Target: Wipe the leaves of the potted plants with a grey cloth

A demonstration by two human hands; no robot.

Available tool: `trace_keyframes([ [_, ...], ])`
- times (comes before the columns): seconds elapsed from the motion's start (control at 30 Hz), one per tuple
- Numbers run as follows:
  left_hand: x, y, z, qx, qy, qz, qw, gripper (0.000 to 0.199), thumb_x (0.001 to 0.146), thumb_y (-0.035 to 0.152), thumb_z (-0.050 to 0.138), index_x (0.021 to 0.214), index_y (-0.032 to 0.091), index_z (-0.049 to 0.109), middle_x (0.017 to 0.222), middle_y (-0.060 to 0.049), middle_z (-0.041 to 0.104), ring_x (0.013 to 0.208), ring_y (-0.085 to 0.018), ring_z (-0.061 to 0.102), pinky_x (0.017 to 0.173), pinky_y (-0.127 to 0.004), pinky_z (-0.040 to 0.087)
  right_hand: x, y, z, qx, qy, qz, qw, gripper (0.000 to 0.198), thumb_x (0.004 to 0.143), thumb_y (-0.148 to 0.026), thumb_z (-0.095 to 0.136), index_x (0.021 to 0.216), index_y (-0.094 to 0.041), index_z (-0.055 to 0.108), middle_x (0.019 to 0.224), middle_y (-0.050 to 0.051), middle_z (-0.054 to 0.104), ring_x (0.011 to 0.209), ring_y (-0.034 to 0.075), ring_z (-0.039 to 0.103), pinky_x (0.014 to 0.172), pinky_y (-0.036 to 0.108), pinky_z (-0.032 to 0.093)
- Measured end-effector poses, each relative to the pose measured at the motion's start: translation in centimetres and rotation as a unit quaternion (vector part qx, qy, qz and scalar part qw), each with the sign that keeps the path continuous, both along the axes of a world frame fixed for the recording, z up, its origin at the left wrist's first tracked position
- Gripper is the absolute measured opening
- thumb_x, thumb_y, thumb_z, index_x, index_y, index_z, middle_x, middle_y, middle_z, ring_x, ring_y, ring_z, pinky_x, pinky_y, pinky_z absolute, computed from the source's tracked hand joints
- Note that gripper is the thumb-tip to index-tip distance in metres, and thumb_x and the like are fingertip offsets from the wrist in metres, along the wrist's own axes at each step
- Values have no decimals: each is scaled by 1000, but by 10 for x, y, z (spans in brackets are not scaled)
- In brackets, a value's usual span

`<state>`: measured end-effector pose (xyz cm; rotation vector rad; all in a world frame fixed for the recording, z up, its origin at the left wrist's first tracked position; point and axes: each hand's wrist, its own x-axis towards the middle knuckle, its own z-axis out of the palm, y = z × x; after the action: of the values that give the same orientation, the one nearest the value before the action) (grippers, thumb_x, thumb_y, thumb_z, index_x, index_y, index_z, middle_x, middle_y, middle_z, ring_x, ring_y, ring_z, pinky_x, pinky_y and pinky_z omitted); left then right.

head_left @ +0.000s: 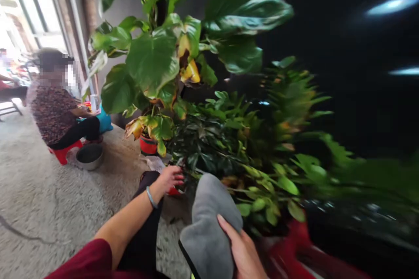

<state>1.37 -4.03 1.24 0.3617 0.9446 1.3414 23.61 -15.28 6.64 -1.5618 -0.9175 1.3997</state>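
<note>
My right hand is closed on a soft grey cloth with a dark edge, thumb on top of it. The cloth is bunched, and its underside is hidden. My left hand, with a bangle on the wrist, reaches forward at the edge of the dark-leaved plants. Its fingers are stretched and a little apart, with nothing seen in them. Just below that hand a bit of a red pot shows. Behind it lies a pale crumpled piece that I cannot make out.
A tall broad-leaved plant stands in a red pot ahead. Leafy stems spread to the right, above a blurred red object. On the left a person sits on a red stool beside a basin.
</note>
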Motion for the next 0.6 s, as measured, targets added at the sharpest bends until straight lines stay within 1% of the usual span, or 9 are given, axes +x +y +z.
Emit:
trace_keyframes([
  [0.03, -6, 0, 2, -23, 6, 70, 997, 18, 70, 20, 71, 83, 18, 59, 79, -2, 61, 66, -14, 60, 65, -27, 50, -2, -2, 5, 5, 9, -19, 1000, 65, 52, -57, 79, 99, -12, 78, 86, 10, 80, 102, 38, 72, 89, 43, 58],
  [0.13, -23, 3, 8, 14, 34, 201, 979, 20, 66, 14, 71, 75, 19, 54, 75, 1, 57, 68, -13, 57, 63, -24, 47, 3, -7, 12, 10, 17, -74, 997, 57, 49, -51, 83, 92, -14, 79, 82, 9, 80, 98, 37, 74, 83, 41, 60],
  [0.2, -32, 6, 12, 49, 63, 256, 963, 22, 63, 12, 71, 68, 19, 51, 76, 2, 57, 70, -12, 56, 63, -21, 44, 9, -11, 16, 10, 14, -95, 995, 52, 47, -48, 85, 89, -16, 79, 80, 8, 80, 96, 37, 74, 80, 41, 61],
  [0.27, -39, 9, 17, 70, 87, 277, 954, 20, 63, 12, 71, 65, 18, 52, 79, 2, 60, 75, -12, 57, 64, -19, 42, 12, -15, 29, 15, 19, -99, 995, 50, 47, -48, 85, 87, -17, 79, 79, 8, 80, 95, 36, 74, 80, 41, 61],
  [0.33, -42, 14, 23, 87, 110, 248, 959, 11, 65, 14, 71, 68, 18, 62, 85, -1, 65, 84, -15, 60, 66, -20, 42, 6, -12, 50, 29, 47, -96, 994, 51, 48, -49, 85, 87, -17, 78, 79, 8, 80, 92, 37, 74, 80, 42, 60],
  [0.37, -42, 16, 26, 97, 119, 213, 965, 8, 66, 15, 71, 72, 18, 67, 90, -3, 68, 89, -17, 61, 67, -21, 43, 0, -8, 63, 42, 67, -99, 992, 52, 48, -49, 85, 87, -17, 78, 79, 9, 80, 92, 36, 74, 80, 42, 60],
  [0.47, -39, 23, 32, 125, 102, 47, 986, 20, 70, 21, 72, 89, 17, 76, 106, -8, 71, 99, -22, 60, 74, -27, 48, -27, 16, 94, 112, 120, -125, 978, 50, 51, -48, 83, 91, -17, 76, 84, 9, 80, 95, 35, 74, 83, 42, 60],
  [0.53, -36, 27, 31, 127, 70, -48, 988, 28, 70, 22, 73, 98, 17, 76, 108, -9, 71, 97, -22, 60, 79, -31, 50, -47, 30, 99, 117, 141, -110, 977, 44, 54, -47, 80, 88, -18, 75, 83, 9, 80, 99, 35, 73, 86, 41, 59],
  [0.6, -33, 30, 27, 124, 49, -90, 987, 32, 69, 21, 75, 100, 17, 75, 104, -9, 70, 92, -20, 60, 82, -33, 51, -63, 33, 89, 67, 154, -64, 984, 38, 54, -47, 79, 79, -19, 73, 75, 10, 78, 98, 37, 73, 86, 44, 59],
])
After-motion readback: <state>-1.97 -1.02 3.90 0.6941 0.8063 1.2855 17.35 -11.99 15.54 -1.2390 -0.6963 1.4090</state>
